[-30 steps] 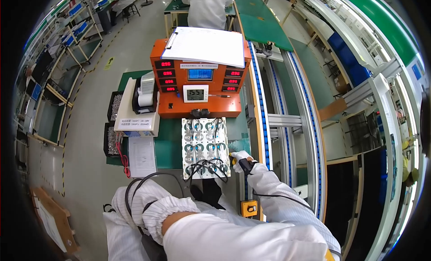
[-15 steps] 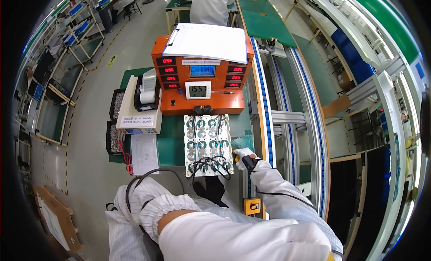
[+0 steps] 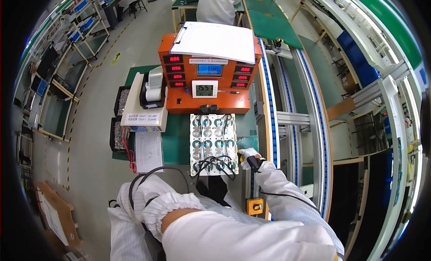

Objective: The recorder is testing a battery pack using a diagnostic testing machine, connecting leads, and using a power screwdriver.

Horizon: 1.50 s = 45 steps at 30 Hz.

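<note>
A white battery module [image 3: 213,143] with round cells, metal tabs and black cables on top lies at the table's near edge. At its right side is my right hand [image 3: 248,158], in a white glove with yellow fingertips and a black band at the wrist. Its fingers look curled in beside the module's edge; whether they grip that edge or something small is too small to make out. My left arm [image 3: 179,211] shows as a white sleeve with a gathered cuff and a strip of bare skin; its hand is not visible.
Behind the module stands an orange tester [image 3: 208,104] with red displays, bearing a clipboard [image 3: 215,41] and small clock [image 3: 204,89]. Left are a label printer [image 3: 146,115], paper sheet [image 3: 149,149] and black bins [image 3: 118,134]. A roller conveyor [image 3: 292,122] runs right, above a yellow switch box [image 3: 255,206].
The whole scene sits slightly further right in the picture. My right hand keeps its place beside the module, and nothing has visibly been moved.
</note>
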Each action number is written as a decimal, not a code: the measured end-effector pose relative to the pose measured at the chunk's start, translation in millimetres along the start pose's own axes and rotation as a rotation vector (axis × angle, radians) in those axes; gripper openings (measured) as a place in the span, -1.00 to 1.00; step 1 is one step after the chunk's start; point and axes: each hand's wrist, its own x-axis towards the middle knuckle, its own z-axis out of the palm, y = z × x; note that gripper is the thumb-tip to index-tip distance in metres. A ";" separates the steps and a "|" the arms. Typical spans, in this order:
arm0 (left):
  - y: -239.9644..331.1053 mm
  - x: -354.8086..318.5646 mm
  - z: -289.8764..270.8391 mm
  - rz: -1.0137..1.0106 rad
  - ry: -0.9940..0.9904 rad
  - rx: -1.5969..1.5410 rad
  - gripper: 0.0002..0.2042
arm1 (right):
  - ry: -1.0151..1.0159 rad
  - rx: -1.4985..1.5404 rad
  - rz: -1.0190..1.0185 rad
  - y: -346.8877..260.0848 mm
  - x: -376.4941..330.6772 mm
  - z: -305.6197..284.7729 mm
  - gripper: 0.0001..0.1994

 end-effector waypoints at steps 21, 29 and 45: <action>-15.8 -18.2 3.6 0.200 -0.105 0.178 -0.73 | 0.011 -0.023 -0.046 0.9 -6.6 3.1 -0.52; -1.9 -12.1 -10.2 -0.046 0.147 -0.197 -0.75 | 0.011 -0.021 -0.067 -0.2 -10.8 3.3 -0.54; -38.6 -231.7 -145.9 -0.945 0.817 0.994 -0.84 | 0.030 0.024 -0.115 -0.3 -23.0 2.8 -0.52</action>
